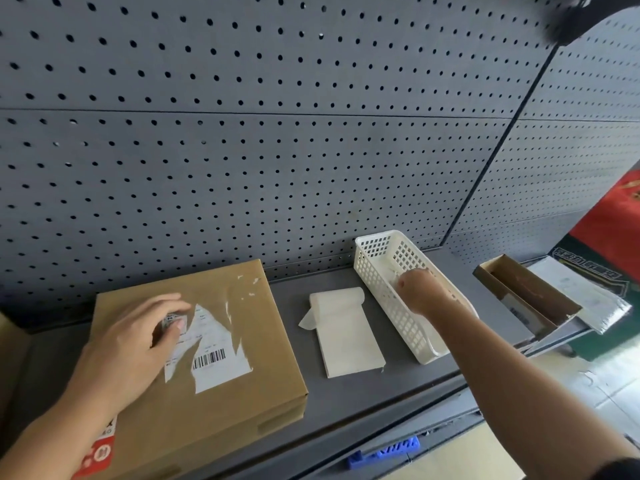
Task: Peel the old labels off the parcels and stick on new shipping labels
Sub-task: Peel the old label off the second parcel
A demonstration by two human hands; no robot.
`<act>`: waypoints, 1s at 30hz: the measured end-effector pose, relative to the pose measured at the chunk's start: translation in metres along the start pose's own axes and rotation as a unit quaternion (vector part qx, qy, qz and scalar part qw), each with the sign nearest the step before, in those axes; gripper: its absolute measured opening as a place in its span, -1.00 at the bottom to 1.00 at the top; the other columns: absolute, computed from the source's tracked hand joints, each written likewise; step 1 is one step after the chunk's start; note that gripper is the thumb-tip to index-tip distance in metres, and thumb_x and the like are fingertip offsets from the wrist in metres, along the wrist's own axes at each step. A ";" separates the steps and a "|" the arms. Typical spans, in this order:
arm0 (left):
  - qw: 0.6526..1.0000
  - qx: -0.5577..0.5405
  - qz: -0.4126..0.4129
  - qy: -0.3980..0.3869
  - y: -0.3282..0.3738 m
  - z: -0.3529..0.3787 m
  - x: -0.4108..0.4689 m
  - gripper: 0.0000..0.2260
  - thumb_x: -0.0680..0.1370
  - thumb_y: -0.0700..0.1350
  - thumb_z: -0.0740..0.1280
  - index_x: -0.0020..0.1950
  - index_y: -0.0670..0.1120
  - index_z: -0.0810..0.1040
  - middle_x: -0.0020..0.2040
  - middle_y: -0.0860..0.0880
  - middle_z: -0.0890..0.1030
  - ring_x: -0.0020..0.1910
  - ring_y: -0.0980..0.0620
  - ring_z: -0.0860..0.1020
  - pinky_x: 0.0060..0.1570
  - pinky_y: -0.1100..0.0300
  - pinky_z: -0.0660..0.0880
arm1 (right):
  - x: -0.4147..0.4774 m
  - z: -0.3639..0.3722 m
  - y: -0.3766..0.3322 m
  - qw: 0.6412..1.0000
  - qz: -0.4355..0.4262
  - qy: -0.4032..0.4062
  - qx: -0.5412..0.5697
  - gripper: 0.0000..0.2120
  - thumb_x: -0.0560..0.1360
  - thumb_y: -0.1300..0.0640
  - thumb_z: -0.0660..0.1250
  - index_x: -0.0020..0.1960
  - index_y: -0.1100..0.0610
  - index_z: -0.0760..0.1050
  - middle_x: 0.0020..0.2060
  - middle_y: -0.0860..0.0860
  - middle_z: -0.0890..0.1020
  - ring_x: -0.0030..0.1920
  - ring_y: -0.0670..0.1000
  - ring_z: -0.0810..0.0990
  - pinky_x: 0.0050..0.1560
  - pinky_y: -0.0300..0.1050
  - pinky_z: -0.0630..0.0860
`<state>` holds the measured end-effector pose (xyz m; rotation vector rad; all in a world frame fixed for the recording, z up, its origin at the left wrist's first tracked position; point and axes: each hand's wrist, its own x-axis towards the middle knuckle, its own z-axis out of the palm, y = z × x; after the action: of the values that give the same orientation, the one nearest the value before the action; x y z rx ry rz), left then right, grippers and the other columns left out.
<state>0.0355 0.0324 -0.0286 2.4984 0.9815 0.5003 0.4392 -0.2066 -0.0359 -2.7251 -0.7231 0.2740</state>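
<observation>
Bare forearms [485,344]; dark right sleeve [620,475]

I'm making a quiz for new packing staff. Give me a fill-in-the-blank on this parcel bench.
1. The hand inside the white basket is the ____ one.
2. The torn label on the cardboard box shows a black ____.
3. The stack of blank labels lies between the box and the ____.
Missing words: right; barcode; basket.
</observation>
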 end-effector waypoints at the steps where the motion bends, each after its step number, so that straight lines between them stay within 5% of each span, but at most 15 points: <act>1: 1.000 -0.003 0.001 0.000 0.002 -0.001 0.000 -0.82 0.61 0.07 0.26 0.18 0.31 0.47 0.30 0.41 0.39 0.26 0.23 0.39 0.02 -0.01 0.52 | 0.000 -0.001 0.000 1.000 -0.009 0.001 -0.024 -0.68 0.63 0.21 0.08 -0.28 0.15 0.37 -0.26 0.06 0.52 -0.17 0.04 0.54 -0.05 -0.14 0.50; 5: 1.000 -0.025 -0.014 0.002 0.009 -0.005 0.000 -0.79 0.63 0.00 0.28 0.23 0.25 0.49 0.27 0.38 0.37 0.21 0.28 0.35 0.03 0.14 0.38 | 0.000 -0.011 -0.005 0.991 -0.006 0.048 -0.123 -0.79 0.59 0.10 0.18 -0.09 0.09 0.57 -0.08 0.02 0.57 -0.19 0.02 0.58 -0.25 -0.09 0.54; 12: 0.999 -0.006 -0.028 0.016 -0.001 -0.019 -0.002 -0.73 0.63 0.00 0.27 0.34 0.17 0.48 0.34 0.33 0.42 0.25 0.22 0.47 0.12 0.14 0.49 | 0.009 -0.019 -0.014 0.986 -0.014 0.041 -0.162 -0.82 0.56 0.17 0.20 -0.08 0.11 0.58 -0.09 0.09 0.65 -0.11 0.11 0.64 -0.11 0.04 0.62; 21: 0.998 -0.004 -0.042 0.042 -0.013 -0.016 -0.011 -0.74 0.66 0.00 0.23 0.34 0.11 0.52 0.39 0.26 0.42 0.34 0.20 0.40 0.16 0.24 0.35 | -0.025 -0.020 -0.099 0.981 -0.146 0.125 -0.011 -0.83 0.55 0.18 0.23 -0.14 0.15 0.57 -0.27 0.11 0.61 -0.31 0.12 0.51 -0.30 -0.08 0.39; 30: 0.998 -0.004 -0.027 0.058 -0.016 -0.013 -0.013 -0.75 0.66 -0.02 0.22 0.32 0.07 0.52 0.37 0.20 0.45 0.35 0.20 0.37 0.23 0.31 0.28 | -0.103 0.047 -0.232 0.923 -0.355 -0.056 0.136 -0.80 0.52 0.26 0.26 -0.05 0.04 0.62 -0.16 -0.08 0.62 -0.19 -0.08 0.57 -0.13 -0.24 0.49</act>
<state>0.0115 0.0366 -0.0276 2.4517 1.0865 0.6359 0.2347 -0.0554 0.0098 -2.0307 -1.5091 0.3221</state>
